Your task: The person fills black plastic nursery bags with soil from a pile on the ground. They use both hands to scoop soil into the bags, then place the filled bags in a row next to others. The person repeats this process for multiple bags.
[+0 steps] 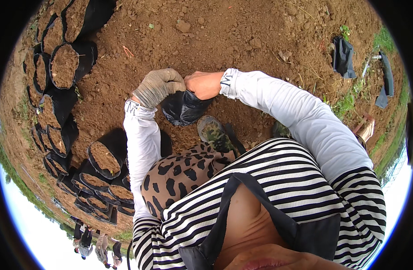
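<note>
A black plastic grow bag point(184, 107) hangs or stands just in front of my shoe, its top drawn up between my hands. My left hand point(161, 86), in a dirty knitted work glove, pinches the bag's upper edge with bent fingers. Bare and close beside it, my right hand point(203, 84) is closed on the same edge, its fingertips turned away from view. The hands almost touch. What lies inside the bag cannot be seen. Below it is my camouflage shoe point(214, 131) on the brown soil.
Several soil-filled black grow bags point(65, 65) stand in rows at the left. Flat black bags point(343, 57) lie on the soil at the upper right. Orange wire-like pieces point(127, 51) lie ahead. Several people point(102, 248) are far off at the lower left.
</note>
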### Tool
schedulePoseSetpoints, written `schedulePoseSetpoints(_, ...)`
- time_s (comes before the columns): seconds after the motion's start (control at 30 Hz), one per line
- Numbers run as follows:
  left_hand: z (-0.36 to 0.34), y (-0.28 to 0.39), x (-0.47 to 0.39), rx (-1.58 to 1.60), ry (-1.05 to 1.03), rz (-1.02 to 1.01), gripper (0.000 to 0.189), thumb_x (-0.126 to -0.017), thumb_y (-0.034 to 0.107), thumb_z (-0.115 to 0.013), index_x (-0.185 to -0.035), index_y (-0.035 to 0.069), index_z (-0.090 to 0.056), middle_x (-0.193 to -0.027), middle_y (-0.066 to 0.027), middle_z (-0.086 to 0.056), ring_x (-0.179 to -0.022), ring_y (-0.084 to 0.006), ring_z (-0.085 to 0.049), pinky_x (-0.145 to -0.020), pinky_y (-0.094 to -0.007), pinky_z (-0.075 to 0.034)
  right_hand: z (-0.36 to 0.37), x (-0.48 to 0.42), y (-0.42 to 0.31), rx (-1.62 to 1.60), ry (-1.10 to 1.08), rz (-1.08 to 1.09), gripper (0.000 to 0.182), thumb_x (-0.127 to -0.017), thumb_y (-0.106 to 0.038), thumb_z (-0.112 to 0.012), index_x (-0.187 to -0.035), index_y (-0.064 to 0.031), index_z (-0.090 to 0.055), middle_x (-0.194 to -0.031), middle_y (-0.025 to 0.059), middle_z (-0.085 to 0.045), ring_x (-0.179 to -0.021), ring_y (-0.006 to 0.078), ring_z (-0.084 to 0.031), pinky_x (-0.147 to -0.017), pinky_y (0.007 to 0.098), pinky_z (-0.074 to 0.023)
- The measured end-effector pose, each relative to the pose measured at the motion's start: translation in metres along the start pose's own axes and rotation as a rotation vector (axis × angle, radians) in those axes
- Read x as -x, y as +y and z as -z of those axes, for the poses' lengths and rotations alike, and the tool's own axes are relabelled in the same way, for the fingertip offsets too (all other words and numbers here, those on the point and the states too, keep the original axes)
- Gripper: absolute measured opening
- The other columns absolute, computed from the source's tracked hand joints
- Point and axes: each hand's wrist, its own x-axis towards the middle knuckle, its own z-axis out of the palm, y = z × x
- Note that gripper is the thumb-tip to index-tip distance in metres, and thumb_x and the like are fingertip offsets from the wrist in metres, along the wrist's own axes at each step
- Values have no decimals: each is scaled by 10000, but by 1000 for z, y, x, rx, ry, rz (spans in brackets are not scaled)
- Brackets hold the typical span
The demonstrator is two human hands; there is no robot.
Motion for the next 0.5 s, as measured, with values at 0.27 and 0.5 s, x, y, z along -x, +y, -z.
schedulePoseSetpoints(0.27,11,23,-41,-696,220,578,672,-889,679,-619,-1087,44,-709,-1125,-144,-714,-1081,-295,-672,-941,-427,-504,10,105,3,-313,110,-886,780,-1019,-670,-351,-1051,2,-746,-1027,199,-740,-836,308,-717,-736,435,-539)
schedulePoseSetpoints(0.5,5,22,-55,-983,-177,717,580,-1022,525,-457,-1325,69,-647,-1288,-143,-683,-1252,-338,-615,-1062,-461,-464,-48,71,34,-1430,-50,-941,681,-1044,-547,-409,-1099,74,-684,-827,133,-707,-560,130,-643,-392,211,-372)
